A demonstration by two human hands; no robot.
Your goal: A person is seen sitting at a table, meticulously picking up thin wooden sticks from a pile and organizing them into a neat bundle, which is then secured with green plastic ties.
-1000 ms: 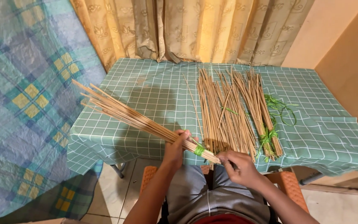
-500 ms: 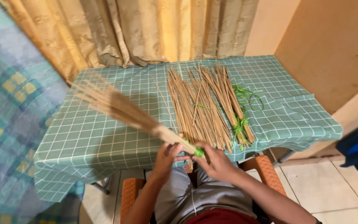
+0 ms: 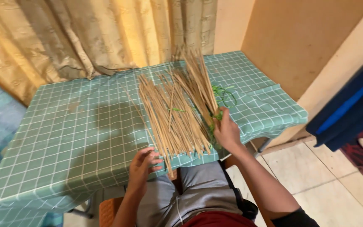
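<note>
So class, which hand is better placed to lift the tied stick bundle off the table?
Right. The right hand already closes on the tied bundle near its green tie; the left hand rests open at the table edge.

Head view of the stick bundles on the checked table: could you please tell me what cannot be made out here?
- Right hand: its fingers curl behind the tied bundle, so the grip is hidden.
- Green tie: too small and tangled to tell how it is knotted.
- Left hand: at the table edge; motion blur hides whether it touches the loose sticks.
- Dark blue item: cut off by the right edge.
</note>
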